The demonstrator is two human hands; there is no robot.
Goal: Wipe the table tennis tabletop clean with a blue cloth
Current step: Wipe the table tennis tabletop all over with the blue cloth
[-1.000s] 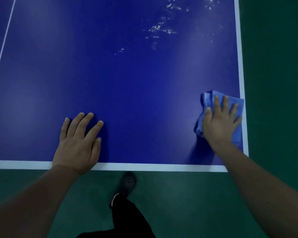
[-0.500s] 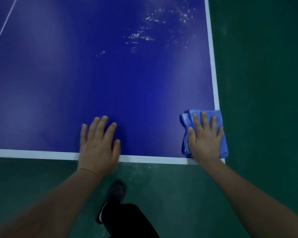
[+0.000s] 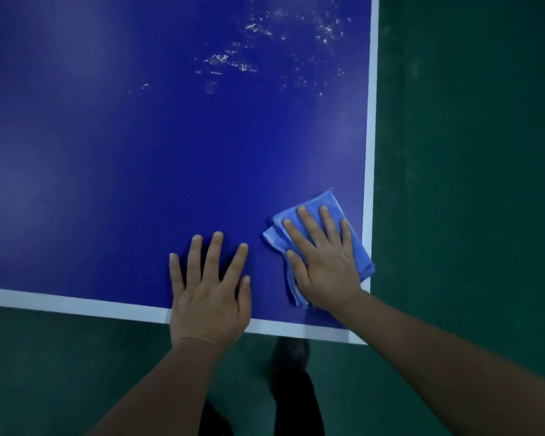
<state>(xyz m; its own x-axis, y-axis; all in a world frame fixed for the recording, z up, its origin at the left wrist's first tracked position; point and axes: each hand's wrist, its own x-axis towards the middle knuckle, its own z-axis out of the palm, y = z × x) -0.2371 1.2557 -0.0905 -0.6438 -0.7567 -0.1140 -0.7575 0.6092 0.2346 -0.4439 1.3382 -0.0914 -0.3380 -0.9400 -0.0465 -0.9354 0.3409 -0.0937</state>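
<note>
No text, label, brand, number or sign can be read anywhere in the view.
</note>
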